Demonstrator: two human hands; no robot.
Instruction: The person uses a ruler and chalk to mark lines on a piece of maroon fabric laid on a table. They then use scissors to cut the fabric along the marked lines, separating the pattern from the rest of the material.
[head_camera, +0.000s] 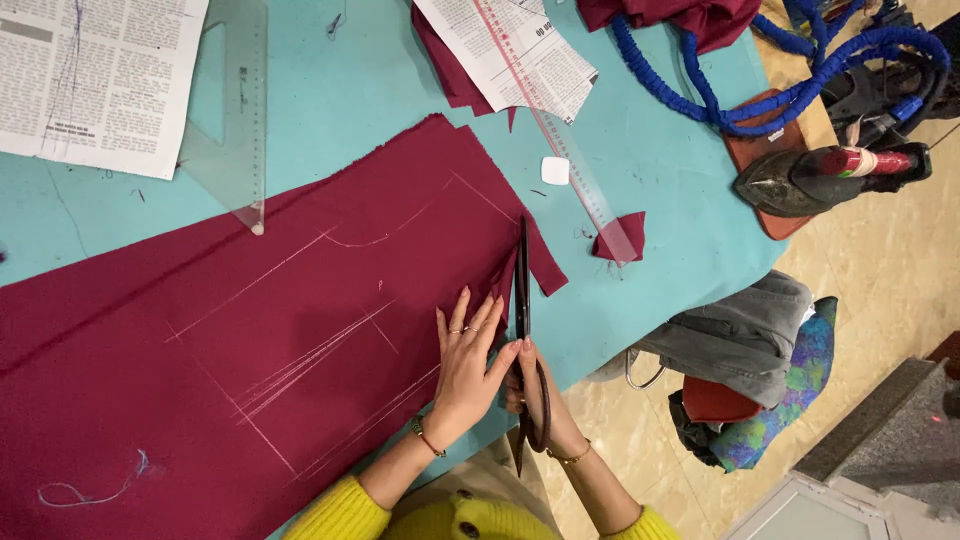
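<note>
So the right hand has its fingers clamped through the handles of the long dark metal scissors, blades nearly shut and pointing away from the fingertips along the edge of the big maroon cloth with chalk lines. The left hand lies flat on the cloth just beside the blades, fingers spread. The strip past the scissor tips looks partly cut loose; I'd say most chalked lines left of the fingers remain uncut.
</note>
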